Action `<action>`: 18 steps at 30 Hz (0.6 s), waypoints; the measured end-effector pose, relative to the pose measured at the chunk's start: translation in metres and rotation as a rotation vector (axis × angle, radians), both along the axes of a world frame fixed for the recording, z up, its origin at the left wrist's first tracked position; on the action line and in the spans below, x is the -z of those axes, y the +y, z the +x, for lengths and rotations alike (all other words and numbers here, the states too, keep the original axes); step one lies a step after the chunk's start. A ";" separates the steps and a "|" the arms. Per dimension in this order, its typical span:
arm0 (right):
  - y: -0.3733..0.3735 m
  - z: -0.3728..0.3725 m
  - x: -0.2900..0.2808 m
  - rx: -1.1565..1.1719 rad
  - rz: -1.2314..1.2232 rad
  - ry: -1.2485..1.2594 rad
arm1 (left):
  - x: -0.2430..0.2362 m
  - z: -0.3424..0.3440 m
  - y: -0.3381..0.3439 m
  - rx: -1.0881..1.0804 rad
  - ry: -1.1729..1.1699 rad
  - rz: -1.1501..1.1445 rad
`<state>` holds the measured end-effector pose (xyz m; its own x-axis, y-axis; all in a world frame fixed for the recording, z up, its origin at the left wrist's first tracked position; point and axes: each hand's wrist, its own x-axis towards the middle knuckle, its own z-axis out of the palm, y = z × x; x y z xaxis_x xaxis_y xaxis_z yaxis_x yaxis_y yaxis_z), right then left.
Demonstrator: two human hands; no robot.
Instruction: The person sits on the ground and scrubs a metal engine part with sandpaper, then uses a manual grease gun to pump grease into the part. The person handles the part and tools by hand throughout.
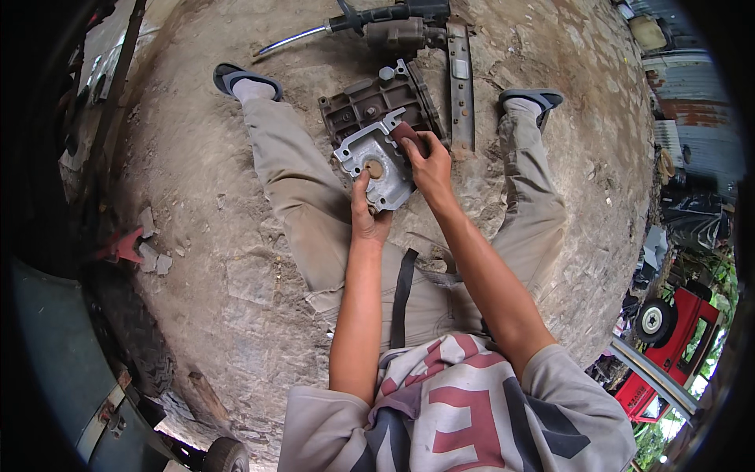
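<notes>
A silver-grey metal casting (387, 189), with a flanged rim, bolt holes and a round tan spot inside, is held up between my legs. My left hand (370, 219) grips its lower left edge, the thumb over the rim and the other fingers hidden beneath. In my right hand (432, 167) is a folded piece of reddish-brown sandpaper (405, 135), pinched in the fingers and lying against the casting's upper right rim. Just beyond the casting, a larger dark, dirty metal housing (368, 101) rests on the ground, partly hidden by it.
Past the housing lie a shock absorber (393, 13) with a shiny rod, a dark cylindrical part (393, 35) and a flat metal bar with holes (462, 90). A red stand-like object (122, 245) and broken stone pieces (149, 258) are at left. A red vehicle (683, 338) stands far right.
</notes>
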<state>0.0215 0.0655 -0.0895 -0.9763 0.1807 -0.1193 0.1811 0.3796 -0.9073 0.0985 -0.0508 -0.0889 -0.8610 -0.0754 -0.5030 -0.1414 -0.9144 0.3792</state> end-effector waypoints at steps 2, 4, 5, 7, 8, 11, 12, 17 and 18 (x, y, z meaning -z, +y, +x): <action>-0.006 -0.001 -0.005 0.051 -0.021 0.037 | -0.002 0.002 0.000 0.003 0.010 -0.006; -0.008 -0.008 -0.009 0.052 -0.091 0.053 | -0.004 0.001 0.000 0.008 0.011 -0.015; -0.010 -0.014 -0.009 0.019 -0.112 0.063 | -0.005 0.001 0.000 0.014 0.022 -0.009; -0.015 -0.021 -0.009 -0.020 -0.034 0.009 | -0.008 0.001 0.000 0.025 0.046 0.004; -0.016 -0.025 -0.009 -0.039 0.005 -0.017 | -0.010 0.000 0.000 0.032 0.037 0.000; -0.019 -0.033 -0.011 -0.082 0.072 0.002 | -0.012 0.001 0.000 0.050 0.003 -0.022; -0.020 -0.034 -0.013 -0.093 0.094 0.019 | -0.011 0.001 0.000 0.059 -0.007 -0.034; -0.012 -0.034 -0.015 -0.130 0.085 -0.024 | -0.010 0.002 0.000 0.085 -0.008 -0.049; -0.010 -0.033 -0.016 -0.139 0.065 -0.043 | -0.009 0.002 0.000 0.079 -0.010 -0.048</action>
